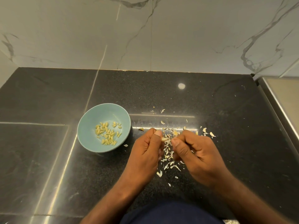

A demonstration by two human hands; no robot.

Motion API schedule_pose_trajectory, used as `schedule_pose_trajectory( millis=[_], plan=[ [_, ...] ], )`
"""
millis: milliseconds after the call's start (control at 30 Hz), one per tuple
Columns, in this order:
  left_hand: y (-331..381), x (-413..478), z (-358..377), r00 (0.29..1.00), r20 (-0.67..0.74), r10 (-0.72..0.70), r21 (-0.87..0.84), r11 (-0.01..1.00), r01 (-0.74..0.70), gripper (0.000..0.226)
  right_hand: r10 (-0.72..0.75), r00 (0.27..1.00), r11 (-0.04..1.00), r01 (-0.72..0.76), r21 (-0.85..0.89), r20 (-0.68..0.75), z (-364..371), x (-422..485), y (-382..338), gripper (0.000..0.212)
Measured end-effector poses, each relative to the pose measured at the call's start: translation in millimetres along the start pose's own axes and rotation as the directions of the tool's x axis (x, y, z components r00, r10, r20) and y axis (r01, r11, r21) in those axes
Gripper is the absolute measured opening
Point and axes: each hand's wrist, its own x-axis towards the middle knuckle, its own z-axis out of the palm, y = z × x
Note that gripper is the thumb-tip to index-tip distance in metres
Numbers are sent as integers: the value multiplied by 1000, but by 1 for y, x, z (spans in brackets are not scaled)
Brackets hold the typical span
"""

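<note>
Black speckled stone countertop [226,110] lies under my grip, slick enough that anything I drop could skid away. The pale blue round bowl [88,122], off to the left of my grip, holds the peeled yellow-green kernels [107,133]; a careless toss could miss its rim. My left hand [145,149] pinches a small pale seed [164,139] between thumb and forefinger, just above the counter. My right hand [199,152] is curled, thumb tip just beside the seed; whether it pinches a flake I cannot tell. If I squeeze too hard, the kernel may snap or shoot out. The white papery husk scraps [168,153] right below my grip could hide it.
</note>
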Motion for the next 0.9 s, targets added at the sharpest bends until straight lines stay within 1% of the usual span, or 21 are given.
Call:
schedule_pose_trajectory(
  millis=[67,100,133,167,200,233,267,300,400,467,500,533,600,633,667,733,767,833,867,900],
  plan=[
    [-4,2,-2,999,-13,31,42,999,-30,39,71,991,997,-66,46,-111,-2,-3,-4,46],
    [-6,3,-3,999,-11,52,68,996,-51,36,123,981,992,-120,34,-152,-3,-4,-3,48],
    [-7,3,-3,997,-9,77,99,992,-76,35,187,968,982,-186,23,-169,-4,-3,-2,43],
    [-8,2,-3,995,-11,103,134,986,-100,35,235,959,972,-237,5,-158,-6,-2,2,29],
    [-8,1,-3,992,-16,125,169,978,-121,35,285,952,958,-287,-4,-108,-8,-1,5,12],
    [-9,0,-2,990,-19,140,196,972,-133,35,332,940,942,-334,-15,-72,-8,0,6,21],
    [-10,0,-2,988,-21,150,214,966,-143,35,346,936,938,-348,-13,-62,-8,-1,8,32],
    [-11,-1,-1,987,-22,159,230,961,-150,34,344,936,939,-345,-6,-81,-9,-1,8,32],
    [-13,-1,-1,986,-22,168,280,947,-155,33,282,943,958,-268,100,-176,-7,-1,-5,12],
    [-13,-2,-1,982,-22,185,302,938,-170,31,256,937,965,-233,120,-236,-6,-2,-11,11],
    [-12,-1,-2,980,-25,197,316,932,-179,29,255,936,966,-239,94,-243,-7,-3,-10,11],
    [-12,-2,-2,978,-28,209,329,926,-188,28,263,939,965,-262,33,-222,-8,-2,-9,17],
    [-13,-1,-3,974,-35,226,343,918,-201,25,303,948,938,-314,-149,-94,-10,-1,-5,52],
    [-14,-1,-3,972,-37,232,348,915,-205,25,321,946,929,-323,-183,-42,-10,-1,-3,63],
    [-15,-1,-4,970,-38,238,353,912,-210,24,325,946,932,-322,-168,-10,-10,-1,-3,64],
    [-16,-1,-4,970,-33,243,361,908,-215,25,290,957,955,-288,-75,24,-9,-1,-4,45],
    [-16,-1,-4,970,-26,240,364,906,-215,24,265,964,963,-263,-56,35,-8,-1,-5,34],
    [-17,-1,-3,973,-14,231,366,906,-210,25,193,980,975,-186,-118,49,-4,-1,-7,11],
    [-18,-1,-3,973,-13,229,366,907,-208,27,168,985,977,-159,-138,50,-2,-1,-7,6],
    [-18,-1,-3,973,-17,229,369,906,-207,29,161,986,979,-154,-135,46,0,-1,-8,7]
  ],
)
